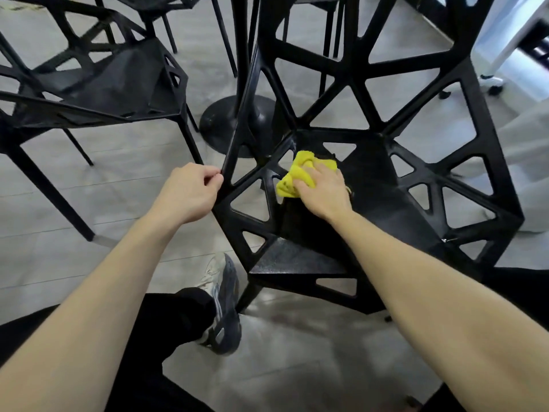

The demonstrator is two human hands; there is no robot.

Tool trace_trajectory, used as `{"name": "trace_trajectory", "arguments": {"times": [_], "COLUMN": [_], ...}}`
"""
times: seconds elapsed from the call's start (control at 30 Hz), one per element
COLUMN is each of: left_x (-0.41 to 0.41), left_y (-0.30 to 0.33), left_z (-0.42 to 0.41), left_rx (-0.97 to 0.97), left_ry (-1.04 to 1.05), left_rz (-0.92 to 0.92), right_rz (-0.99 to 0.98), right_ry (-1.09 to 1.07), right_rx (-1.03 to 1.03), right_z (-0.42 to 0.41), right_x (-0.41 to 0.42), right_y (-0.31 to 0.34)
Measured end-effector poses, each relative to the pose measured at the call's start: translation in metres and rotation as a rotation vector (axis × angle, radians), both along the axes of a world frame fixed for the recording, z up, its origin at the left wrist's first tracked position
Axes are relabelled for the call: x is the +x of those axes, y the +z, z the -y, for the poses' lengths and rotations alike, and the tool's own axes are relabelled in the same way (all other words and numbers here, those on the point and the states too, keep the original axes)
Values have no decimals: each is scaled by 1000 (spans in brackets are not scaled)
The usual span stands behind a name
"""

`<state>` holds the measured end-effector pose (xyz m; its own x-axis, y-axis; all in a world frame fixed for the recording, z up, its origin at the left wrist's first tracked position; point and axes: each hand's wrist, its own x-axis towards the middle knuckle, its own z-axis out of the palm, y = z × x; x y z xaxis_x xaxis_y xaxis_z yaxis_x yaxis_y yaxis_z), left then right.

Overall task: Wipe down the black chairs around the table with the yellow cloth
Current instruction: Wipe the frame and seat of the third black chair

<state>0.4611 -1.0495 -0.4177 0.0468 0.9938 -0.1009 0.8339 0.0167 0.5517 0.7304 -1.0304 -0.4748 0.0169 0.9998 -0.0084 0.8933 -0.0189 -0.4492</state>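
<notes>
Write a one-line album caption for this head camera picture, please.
Right hand presses a yellow cloth onto a black chair seat while the left hand grips its edge.

No text, label, brand, number or sign can be read anywhere; nothing legible is shown on any surface in view.
</notes>
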Motion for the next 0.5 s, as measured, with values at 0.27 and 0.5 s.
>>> {"name": "trace_trajectory", "arguments": {"times": [0.27, 0.5], "left_x": [10, 11], "left_y": [-5, -1], "left_z": [-12, -16], "left_rx": [34, 19], "left_ry": [-1, 36], "left_rz": [-124, -149], "right_rz": [-197, 20], "right_ry": [457, -62], "right_rx": [3, 1], "right_z": [92, -71], "right_x": [10, 9], "right_y": [1, -18]}}
